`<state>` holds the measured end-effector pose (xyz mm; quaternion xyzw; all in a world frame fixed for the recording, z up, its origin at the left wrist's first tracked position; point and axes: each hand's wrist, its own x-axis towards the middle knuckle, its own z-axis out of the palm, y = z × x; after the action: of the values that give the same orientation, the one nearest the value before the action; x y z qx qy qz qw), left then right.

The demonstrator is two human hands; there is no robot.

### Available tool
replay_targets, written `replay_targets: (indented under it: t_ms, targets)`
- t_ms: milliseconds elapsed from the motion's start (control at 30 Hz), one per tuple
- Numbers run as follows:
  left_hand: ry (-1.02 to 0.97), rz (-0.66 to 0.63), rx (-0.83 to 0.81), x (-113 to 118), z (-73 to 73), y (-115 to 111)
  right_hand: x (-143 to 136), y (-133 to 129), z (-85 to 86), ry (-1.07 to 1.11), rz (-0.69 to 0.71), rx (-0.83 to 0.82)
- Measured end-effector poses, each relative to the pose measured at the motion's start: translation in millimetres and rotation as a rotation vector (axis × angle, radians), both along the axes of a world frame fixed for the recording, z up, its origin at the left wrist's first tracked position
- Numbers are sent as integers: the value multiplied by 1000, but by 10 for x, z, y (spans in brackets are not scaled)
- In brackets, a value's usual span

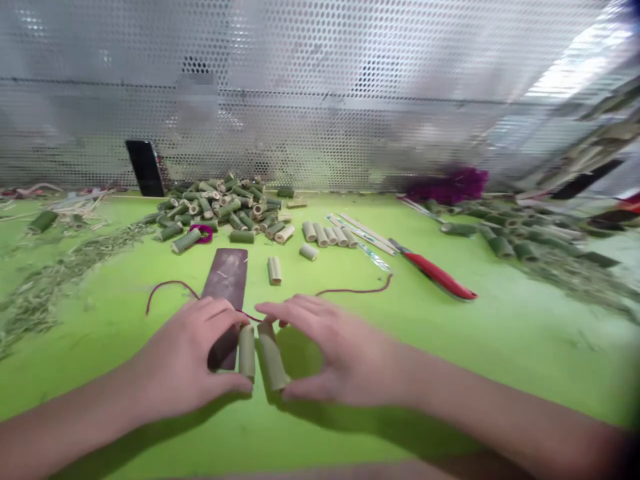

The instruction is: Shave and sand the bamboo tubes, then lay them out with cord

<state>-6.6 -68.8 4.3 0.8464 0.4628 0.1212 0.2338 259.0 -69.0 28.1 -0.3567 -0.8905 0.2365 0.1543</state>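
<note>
Near the front of the green table, my left hand (200, 353) grips a short peeled bamboo tube (247, 352) by its two ends, between thumb and fingers. Just beside it, my right hand (335, 347) holds a second, slightly longer bamboo piece (271, 357) the same way. The two pieces stand almost side by side with a narrow gap. A dark red cord (356, 291) runs behind the pieces, its middle partly hidden by my hands. Under and beyond my left hand lies a dark flat strip (226, 270). One more peeled piece (275, 271) lies beyond the hands.
A pile of cut bamboo (225, 203) is at the back, with a row of peeled pieces (330, 235) to its right. A red-handled knife (437, 272) lies right of centre. A phone (145, 168) leans on the perforated metal panel (320, 133). Shavings (65, 273) spread at left.
</note>
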Motion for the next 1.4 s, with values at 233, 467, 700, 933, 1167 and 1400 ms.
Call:
replay_targets:
  t_ms: [233, 467, 700, 933, 1167, 1400]
  targets:
    - [-63, -37, 58, -13, -116, 1, -163, 21, -229, 39, 27, 36]
    - [-46, -83, 146, 7, -100, -67, -118, 27, -338, 89, 19, -25]
    - [-19, -110, 286, 24, -92, -47, -97, 12, -386, 117, 64, -13]
    - [27, 17, 308, -148, -140, -21, 93, 151, -180, 137, 3, 190]
    - [149, 58, 239, 96, 132, 655, 305, 738, 20, -82, -334, 90]
    - [176, -22, 240, 500, 23, 1098, 283, 877, -185, -79, -258, -4]
